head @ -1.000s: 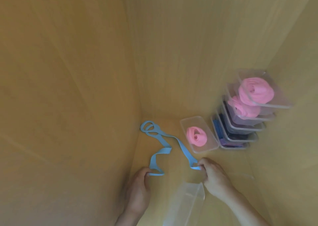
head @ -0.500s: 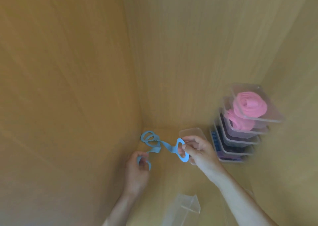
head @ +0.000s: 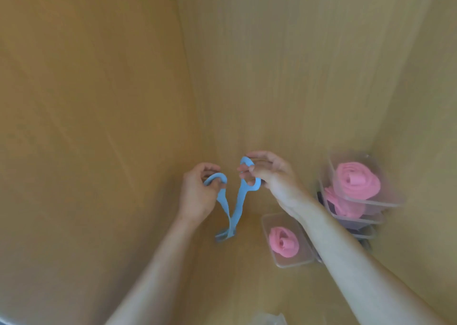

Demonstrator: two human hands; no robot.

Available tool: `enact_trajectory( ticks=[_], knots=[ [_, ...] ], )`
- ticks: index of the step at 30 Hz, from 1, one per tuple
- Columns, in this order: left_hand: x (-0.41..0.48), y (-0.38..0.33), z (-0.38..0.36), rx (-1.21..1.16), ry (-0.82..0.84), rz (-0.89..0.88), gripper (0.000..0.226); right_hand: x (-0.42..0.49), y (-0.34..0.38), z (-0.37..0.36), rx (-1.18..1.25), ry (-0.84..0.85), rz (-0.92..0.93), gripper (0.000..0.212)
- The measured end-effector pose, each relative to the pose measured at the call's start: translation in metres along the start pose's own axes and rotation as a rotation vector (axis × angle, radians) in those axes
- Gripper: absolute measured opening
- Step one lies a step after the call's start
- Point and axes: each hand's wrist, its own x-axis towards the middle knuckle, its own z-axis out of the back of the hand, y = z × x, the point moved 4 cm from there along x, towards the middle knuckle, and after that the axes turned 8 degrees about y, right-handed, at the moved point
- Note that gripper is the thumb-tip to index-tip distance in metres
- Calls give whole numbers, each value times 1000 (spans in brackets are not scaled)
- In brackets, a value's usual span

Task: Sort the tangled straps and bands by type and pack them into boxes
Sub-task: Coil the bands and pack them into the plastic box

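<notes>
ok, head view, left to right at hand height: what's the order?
left hand → blue strap hanging between the hands → right hand → stack of boxes. The single box overlaps the right forearm, so it is left out.

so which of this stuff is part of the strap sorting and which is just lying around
In the job: blue strap, gripped by left hand and right hand; clear box with one pink roll; stack of boxes holding pink rolls.
Lying about: clear plastic piece at the bottom edge, too blurred to identify; wooden surface.
</notes>
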Motion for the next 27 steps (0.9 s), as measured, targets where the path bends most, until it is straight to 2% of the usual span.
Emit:
enact_trajectory(
  ticks=[5,8,12,15,18,23,27],
  knots=[
    [26,-34,6,8,23,-91,33,14,30,-3,-18,53,74,42],
    [36,-55,8,-2,104,-120,34,21,43,-1,-64,63,118,36],
    [37,-75,7,-44,235,-135,29,25,57,13,23,66,148,34],
    [35,-89,7,-80,292,-189,27,30,65,24,-58,12,167,20],
    [36,-105,2,-121,305,-253,25,32,73,29,-150,12,165,28],
    [41,-125,-10,-103,309,-333,22,29,88,29,-238,39,197,31],
    [47,-132,-22,-97,347,-328,25,26,93,29,-224,38,195,31]
  ],
)
